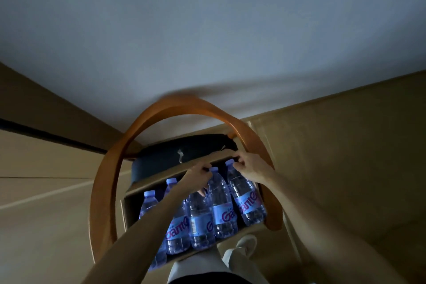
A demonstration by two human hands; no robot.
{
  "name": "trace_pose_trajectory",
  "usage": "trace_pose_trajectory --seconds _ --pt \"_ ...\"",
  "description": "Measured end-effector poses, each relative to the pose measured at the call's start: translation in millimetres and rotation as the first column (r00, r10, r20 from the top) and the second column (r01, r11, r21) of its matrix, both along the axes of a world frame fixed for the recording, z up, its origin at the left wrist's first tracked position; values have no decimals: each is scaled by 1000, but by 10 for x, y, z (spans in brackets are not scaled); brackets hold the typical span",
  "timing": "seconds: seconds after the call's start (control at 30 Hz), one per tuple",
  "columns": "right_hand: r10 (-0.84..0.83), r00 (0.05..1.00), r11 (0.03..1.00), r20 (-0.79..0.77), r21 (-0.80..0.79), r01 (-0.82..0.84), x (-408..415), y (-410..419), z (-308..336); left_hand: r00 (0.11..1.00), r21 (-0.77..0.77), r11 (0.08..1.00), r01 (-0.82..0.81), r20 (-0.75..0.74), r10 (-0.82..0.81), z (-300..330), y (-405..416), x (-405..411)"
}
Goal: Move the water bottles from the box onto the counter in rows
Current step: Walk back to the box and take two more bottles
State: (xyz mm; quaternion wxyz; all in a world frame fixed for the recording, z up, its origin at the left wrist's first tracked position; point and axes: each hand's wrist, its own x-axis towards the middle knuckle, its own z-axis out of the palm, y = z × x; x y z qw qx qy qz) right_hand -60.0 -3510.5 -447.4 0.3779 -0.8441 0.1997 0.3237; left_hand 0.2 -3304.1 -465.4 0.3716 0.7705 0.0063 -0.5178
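An open cardboard box sits on a chair and holds several clear water bottles with blue labels and pale caps. My left hand grips the neck of one bottle just below its cap. My right hand pinches the cap end of the rightmost bottle. Both bottles lean toward me, raised above the others. More bottles stand lower in the box, partly hidden by my left forearm. No counter is visible.
The box rests on a dark seat cushion of a chair with a curved orange-brown wooden frame. A pale wall fills the upper view. Tan floor lies on both sides. My leg and a light shoe show below the box.
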Motion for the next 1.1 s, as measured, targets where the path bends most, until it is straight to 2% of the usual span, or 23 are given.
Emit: trace_pose_trajectory --seconds 0.23,0.43,0.67,0.9,1.1 --pt "31 997 987 -76 159 -19 178 4 -231 998 14 1000 -13 -65 14 -176 -121 52" --pt "23 999 989 -33 145 -18 206 -33 -358 982 41 984 176 59 -178 -242 -201 49" --pt "134 991 981 12 139 -134 252 -66 -345 935 85 961 265 220 -277 -239 -215 21" --pt "419 908 907 8 -60 -418 233 -193 -158 811 179 881 438 345 -473 -119 -172 36" --pt "500 864 853 61 -205 -479 139 -179 -22 754 263 858 441 410 -513 31 -110 -78"
